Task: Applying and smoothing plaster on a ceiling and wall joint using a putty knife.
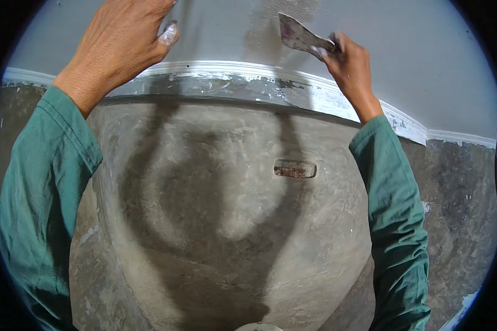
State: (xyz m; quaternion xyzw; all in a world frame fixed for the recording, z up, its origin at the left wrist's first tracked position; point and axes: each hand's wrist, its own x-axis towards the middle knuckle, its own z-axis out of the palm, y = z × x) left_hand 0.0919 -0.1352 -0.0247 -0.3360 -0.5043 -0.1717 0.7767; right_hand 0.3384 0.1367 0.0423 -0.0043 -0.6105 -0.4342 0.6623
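Observation:
My right hand (349, 69) grips a putty knife (301, 37) by its handle. The knife's wide, stained metal blade points up and left, over a smooth grey surface (414, 55). Just left of the blade, that surface bears a darker, brownish smeared patch (268, 25). My left hand (121, 47) is raised at the upper left, its thumb tip coated in white paste. The fingers of this hand bend around something I cannot make out, partly cut off by the top of the view.
A white ridged moulding (221, 67) runs below the grey surface, with patchy white paint along it. Under it stands a rough, bare plaster wall (243, 127) carrying shadows of my arms. A small rectangular recess (295, 169) shows reddish material inside. A pale rounded object (258, 326) touches the bottom edge.

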